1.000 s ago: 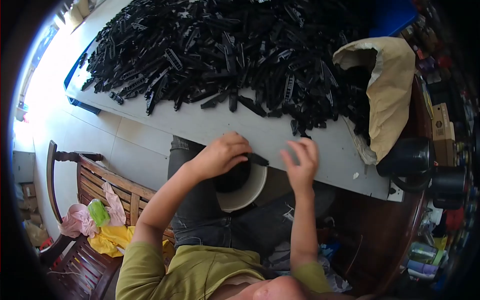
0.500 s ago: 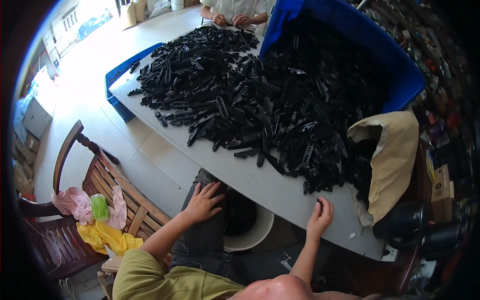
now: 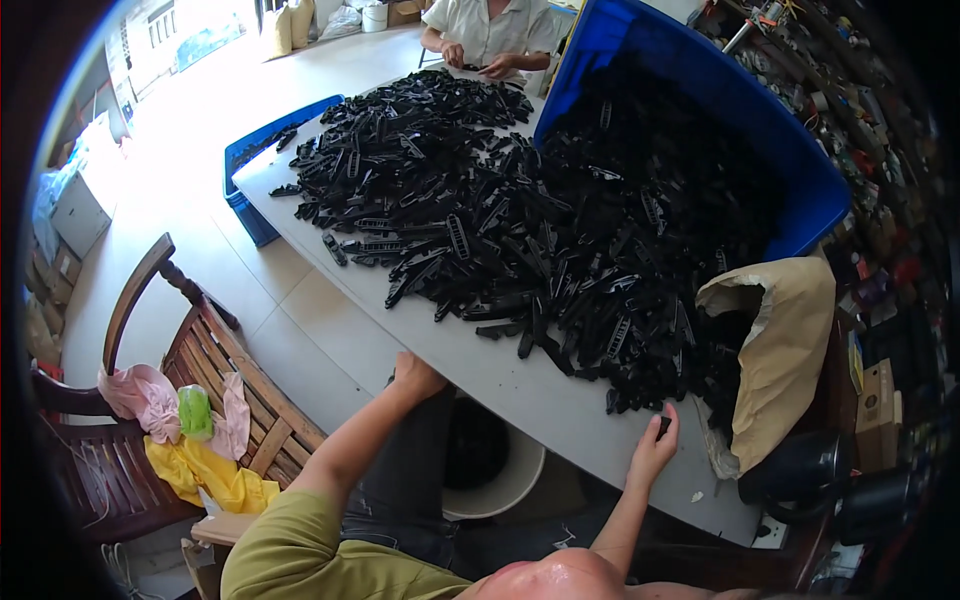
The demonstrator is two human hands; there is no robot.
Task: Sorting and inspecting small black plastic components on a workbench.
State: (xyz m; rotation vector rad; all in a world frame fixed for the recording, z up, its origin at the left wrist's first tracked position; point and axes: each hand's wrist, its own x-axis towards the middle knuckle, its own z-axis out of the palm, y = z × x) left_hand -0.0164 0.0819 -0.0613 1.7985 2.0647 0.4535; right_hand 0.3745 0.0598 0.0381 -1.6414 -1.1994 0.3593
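My right hand [image 3: 652,452] is over the near edge of the table, its thumb and fingers closed on a small black plastic piece [image 3: 663,428]. Just beyond it spreads a big heap of black plastic parts [image 3: 480,215], many long and narrow, some with ladder-like slots. My left hand [image 3: 418,377] rests at my knee beside the table's front edge, with its fingers mostly hidden. The light grey tabletop [image 3: 560,400] shows along the near side of the heap.
A large blue bin [image 3: 815,205] lies tipped on the table, black parts spilling out, beside a tan sack [image 3: 790,345]. Another blue crate [image 3: 245,205] stands at the left. Below the table is a white bucket [image 3: 525,480]. A wooden chair [image 3: 240,370] and a co-worker [image 3: 495,35] are nearby.
My left hand has slid forward from my thigh to the knee, and its spread fingers have gone out of sight. My right hand has shifted slightly right, the black piece now showing more clearly.
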